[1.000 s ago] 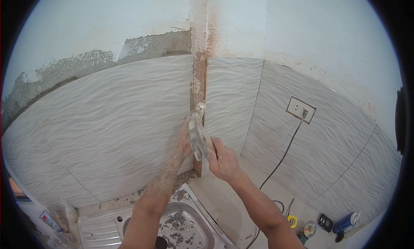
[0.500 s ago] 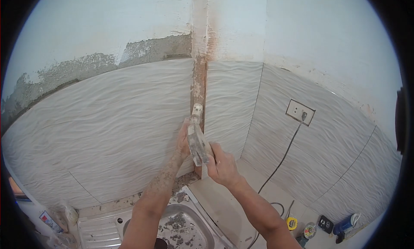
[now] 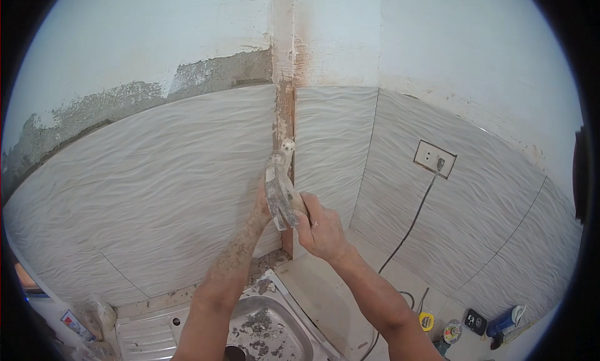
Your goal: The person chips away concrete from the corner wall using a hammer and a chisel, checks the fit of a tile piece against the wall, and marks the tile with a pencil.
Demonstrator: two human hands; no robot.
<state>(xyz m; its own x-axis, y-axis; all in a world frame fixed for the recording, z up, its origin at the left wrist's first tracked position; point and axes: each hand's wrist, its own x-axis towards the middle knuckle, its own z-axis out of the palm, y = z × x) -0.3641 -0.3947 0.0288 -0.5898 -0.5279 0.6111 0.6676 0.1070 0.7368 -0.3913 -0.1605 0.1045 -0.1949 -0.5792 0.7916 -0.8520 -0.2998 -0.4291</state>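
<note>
My right hand point(image 3: 322, 230) grips a claw hammer point(image 3: 278, 192) by its pale handle, the worn grey claw pointing down toward me. Behind the hammer head is my left hand point(image 3: 261, 198), partly covered, closed around a tool whose pale, dusty end point(image 3: 287, 146) sticks up past the hammer. The rest of that tool is hidden. Both hands are in front of a narrow reddish-brown vertical strip point(image 3: 285, 111) between wavy wall tiles point(image 3: 187, 167). Dust speckles my left forearm.
Below is a steel sink point(image 3: 303, 336) with grey debris. A black cord point(image 3: 409, 230) hangs from a wall socket point(image 3: 435, 159) to the counter point(image 3: 325, 286). At right lie a yellow tape measure point(image 3: 426, 321), a round-topped item point(image 3: 452, 331), a black case point(image 3: 475, 322) and a blue object point(image 3: 505, 323).
The hammer has risen slightly and shifted left with my right hand, its head now closer to the upright pale tool end. The whole view has shifted a little.
</note>
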